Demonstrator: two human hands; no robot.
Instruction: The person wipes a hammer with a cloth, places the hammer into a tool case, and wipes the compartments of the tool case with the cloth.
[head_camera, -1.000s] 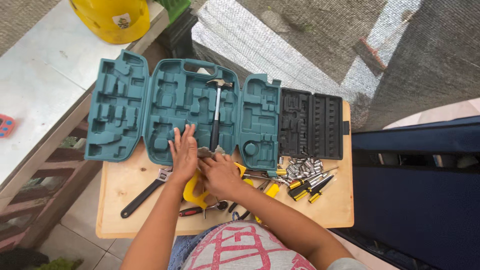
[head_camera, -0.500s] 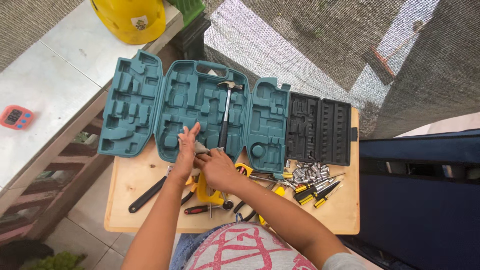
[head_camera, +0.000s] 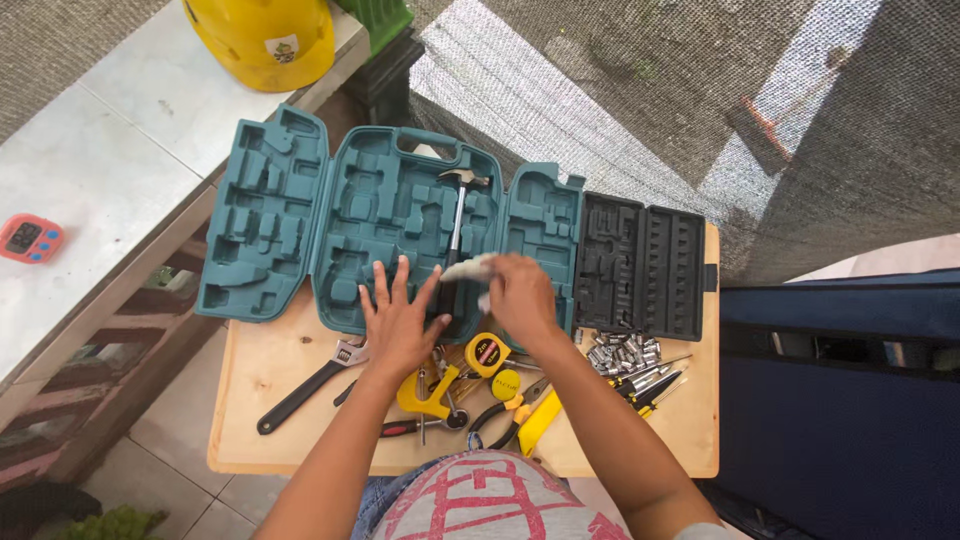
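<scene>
hammer (head_camera: 455, 235) already seated in teal case (head_camera: 270, 215) | left hand (head_camera: 400, 320) spread flat on case | right hand (head_camera: 520, 292) pinching pale cloth (head_camera: 468, 268) beside hammer | rest of tools loose below case, looks barely started

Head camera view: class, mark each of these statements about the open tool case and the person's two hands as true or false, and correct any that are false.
1. A hammer lies in the teal moulded plastic tool case. True.
2. The left hand rests flat, fingers spread, on the case's near edge. True.
3. The right hand holds a black adjustable wrench. False: it holds a pale grey cloth; the black-handled wrench lies on the wooden board.
4. The black socket tray is full of sockets. False: its slots look empty; loose metal sockets lie on the board.
5. A yellow hard hat sits on the white ledge. True.
</scene>
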